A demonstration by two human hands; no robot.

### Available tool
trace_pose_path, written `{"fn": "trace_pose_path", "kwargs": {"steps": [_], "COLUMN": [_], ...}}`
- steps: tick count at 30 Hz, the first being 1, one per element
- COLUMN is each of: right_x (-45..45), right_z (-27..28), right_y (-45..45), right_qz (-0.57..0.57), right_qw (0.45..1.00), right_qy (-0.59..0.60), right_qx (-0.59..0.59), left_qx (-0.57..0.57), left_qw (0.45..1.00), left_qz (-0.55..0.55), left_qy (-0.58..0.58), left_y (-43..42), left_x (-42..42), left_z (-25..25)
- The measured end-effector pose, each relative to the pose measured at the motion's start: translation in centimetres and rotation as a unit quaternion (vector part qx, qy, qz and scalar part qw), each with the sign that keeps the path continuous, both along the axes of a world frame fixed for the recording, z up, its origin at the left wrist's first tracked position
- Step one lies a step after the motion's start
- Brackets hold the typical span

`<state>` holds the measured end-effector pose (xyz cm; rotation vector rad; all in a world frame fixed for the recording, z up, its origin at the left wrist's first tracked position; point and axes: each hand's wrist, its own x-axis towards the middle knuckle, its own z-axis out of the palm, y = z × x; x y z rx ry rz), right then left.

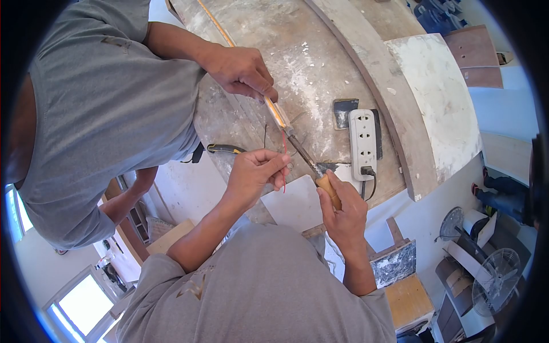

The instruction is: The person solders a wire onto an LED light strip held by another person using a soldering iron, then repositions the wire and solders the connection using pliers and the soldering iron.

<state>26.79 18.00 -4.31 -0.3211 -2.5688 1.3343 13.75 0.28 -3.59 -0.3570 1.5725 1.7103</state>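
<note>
A person stands at the near side of a dusty table [320, 63] and works with two bare hands. The left hand [251, 177] has its thumb and finger pressed together on a thin red wire [285, 182]. One end of the wire pokes out below the fingers, and the other part goes up to the near end of a long pale strip [277, 113]. The strip has an orange line along it and lies in the middle of the table, running off to the far left.

The right hand [346, 214] is wrapped around the wooden handle of a hot-iron tool [330, 191]. The tool's long metal rod slants up and left to the near end of the strip. It is too small to tell if the tip touches the wire.

On the left, another person in a gray shirt leans in. That person's hand [243, 71] pinches the strip just above its near end.

To the right of the tool sits a white power strip [362, 134] with a black plug [368, 170] in its nearest socket. A dark flat square [345, 108] lies just left of its far end. A yellow and black cutter [226, 149] lies to the left, near the table's edge. A big curved board [366, 51] runs along the right side.
</note>
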Motion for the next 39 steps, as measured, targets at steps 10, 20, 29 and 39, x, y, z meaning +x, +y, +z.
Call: {"fn": "trace_pose_path", "kwargs": {"steps": [10, 20, 29, 39], "right_x": [0.02, -0.11, -0.11, -0.07], "right_z": [-0.08, 0.15, 0.24, 0.13], "right_y": [0.02, 0.03, 0.09, 0.07], "right_qz": [0.0, 0.0, 0.0, 0.002], "right_qw": [1.0, 1.0, 1.0, 1.0], "right_qy": [0.003, 0.005, 0.004, 0.01], "right_qx": [0.006, 0.008, 0.016, 0.019], "left_qx": [0.004, 0.009, 0.013, 0.018], "left_qw": [1.0, 1.0, 1.0, 1.0], "left_qz": [-0.001, -0.002, -0.002, -0.003], "left_qy": [0.0, 0.001, 0.005, 0.007], "left_y": [-0.2, -0.25, -0.4, -0.45], "left_x": [0.02, 0.04, 0.12, 0.15], "left_z": [-0.17, -0.24, -0.45, -0.48]}}
